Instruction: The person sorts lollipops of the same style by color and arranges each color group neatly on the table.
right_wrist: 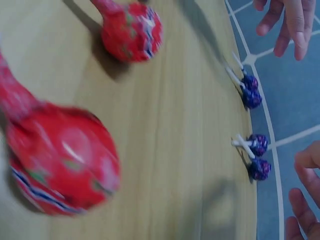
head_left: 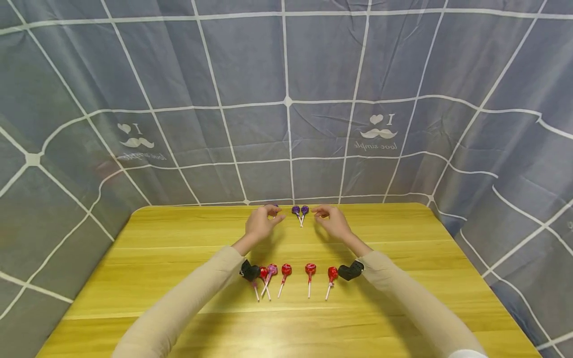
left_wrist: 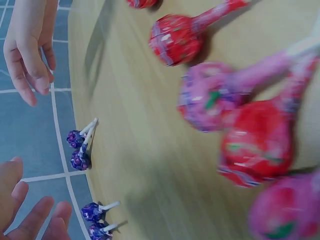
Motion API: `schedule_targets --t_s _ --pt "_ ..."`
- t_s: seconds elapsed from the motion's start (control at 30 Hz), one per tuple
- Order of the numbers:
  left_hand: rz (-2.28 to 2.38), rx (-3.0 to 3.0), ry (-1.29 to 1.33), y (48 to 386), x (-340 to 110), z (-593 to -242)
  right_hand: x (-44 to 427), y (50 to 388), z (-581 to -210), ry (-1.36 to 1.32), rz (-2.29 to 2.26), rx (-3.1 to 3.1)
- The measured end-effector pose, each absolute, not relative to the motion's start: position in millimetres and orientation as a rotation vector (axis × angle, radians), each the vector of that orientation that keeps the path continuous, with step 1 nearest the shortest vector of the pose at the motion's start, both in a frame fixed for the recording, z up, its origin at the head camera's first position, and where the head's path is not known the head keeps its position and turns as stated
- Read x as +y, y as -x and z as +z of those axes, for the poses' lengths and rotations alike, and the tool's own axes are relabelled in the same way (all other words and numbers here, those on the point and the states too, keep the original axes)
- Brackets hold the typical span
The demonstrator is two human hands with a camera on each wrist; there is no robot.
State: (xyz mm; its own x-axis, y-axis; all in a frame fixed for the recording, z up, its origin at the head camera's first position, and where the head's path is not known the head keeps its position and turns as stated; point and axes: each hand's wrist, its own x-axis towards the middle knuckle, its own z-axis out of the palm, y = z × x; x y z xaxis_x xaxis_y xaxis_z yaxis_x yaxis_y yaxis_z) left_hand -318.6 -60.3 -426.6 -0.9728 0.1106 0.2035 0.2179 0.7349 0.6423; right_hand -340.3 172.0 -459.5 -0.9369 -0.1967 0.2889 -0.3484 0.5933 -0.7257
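My left hand [head_left: 263, 222] hovers at the table's far edge, fingers loosely bent and holding nothing. Beneath its fingertips, a purple lollipop shows only partly in the head view; the left wrist view has two purple lollipops [left_wrist: 91, 212] [left_wrist: 100, 231] beside that hand [left_wrist: 32, 217]. Two more purple lollipops [head_left: 296, 210] [head_left: 305, 210] lie between the hands, sticks crossed towards me. Just right of them is my right hand [head_left: 333, 222], also empty, fingers spread and slightly bent. The right wrist view shows this hand [right_wrist: 306, 195] apart from the crossed pair [right_wrist: 258, 144] [right_wrist: 260, 169].
Nearer me, a row of red and pink lollipops lies on the wooden table [head_left: 295, 318]: red ones [head_left: 286, 269] [head_left: 310, 268] [head_left: 333, 273] at the middle and right, a pink one [head_left: 271, 269] among the bunched left ones. A grey curtain [head_left: 322, 129] with white lines hangs behind the table.
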Motion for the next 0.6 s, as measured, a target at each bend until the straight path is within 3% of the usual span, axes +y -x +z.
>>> schedule_targets --t_s 0.6 --pt "-1.121 -2.701 0.234 270.0 -106.8 -430.9 150.6 291.6 -464.1 -0.461 1.371 -2.570"
